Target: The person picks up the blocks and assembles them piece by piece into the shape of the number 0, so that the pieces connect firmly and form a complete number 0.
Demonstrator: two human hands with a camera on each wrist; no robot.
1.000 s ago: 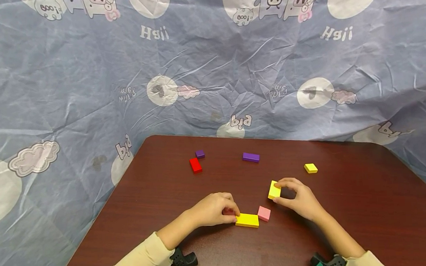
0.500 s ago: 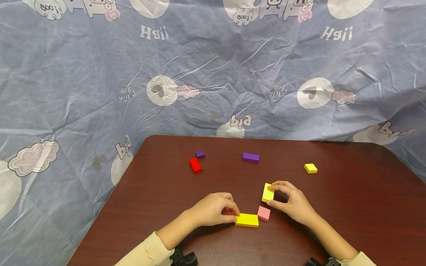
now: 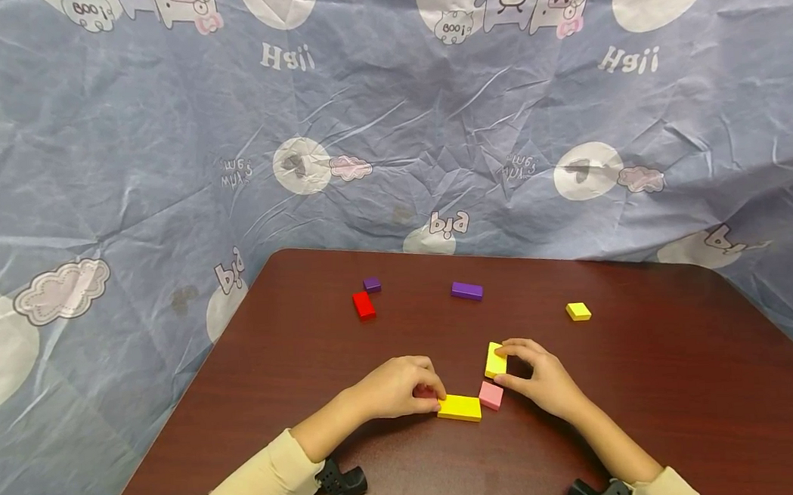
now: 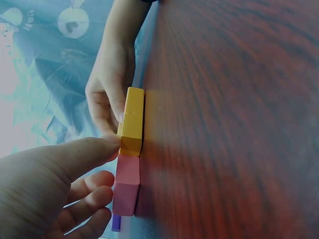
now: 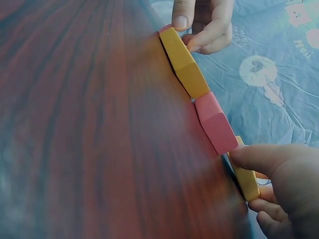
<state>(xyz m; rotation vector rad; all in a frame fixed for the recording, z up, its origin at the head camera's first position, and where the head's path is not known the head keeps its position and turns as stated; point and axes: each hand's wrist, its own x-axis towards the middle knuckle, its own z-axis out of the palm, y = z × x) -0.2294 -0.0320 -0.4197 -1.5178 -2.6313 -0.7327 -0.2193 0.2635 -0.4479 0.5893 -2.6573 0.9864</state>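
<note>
My left hand [image 3: 398,390] pinches the left end of a flat yellow block [image 3: 459,408] with thumb and forefinger. A pink block [image 4: 126,186] adjoins that end, mostly hidden under the hand in the head view. At the yellow block's right end lies a second pink block [image 3: 491,395], set slightly askew. My right hand [image 3: 541,379] holds another yellow block [image 3: 495,360] between thumb and fingers. That block stands lengthwise away from me, its near end close to the second pink block; whether they touch I cannot tell.
On the brown table [image 3: 294,360], farther back, lie a red block [image 3: 364,306], a small purple block [image 3: 372,284] and a long purple block [image 3: 466,291]. A small yellow block [image 3: 578,311] is at the back right. A printed blue cloth [image 3: 361,113] hangs behind.
My right hand has carried its yellow block leftward and slightly nearer, to the second pink block; most of this came in the first half second. The left hand has stayed in place.
</note>
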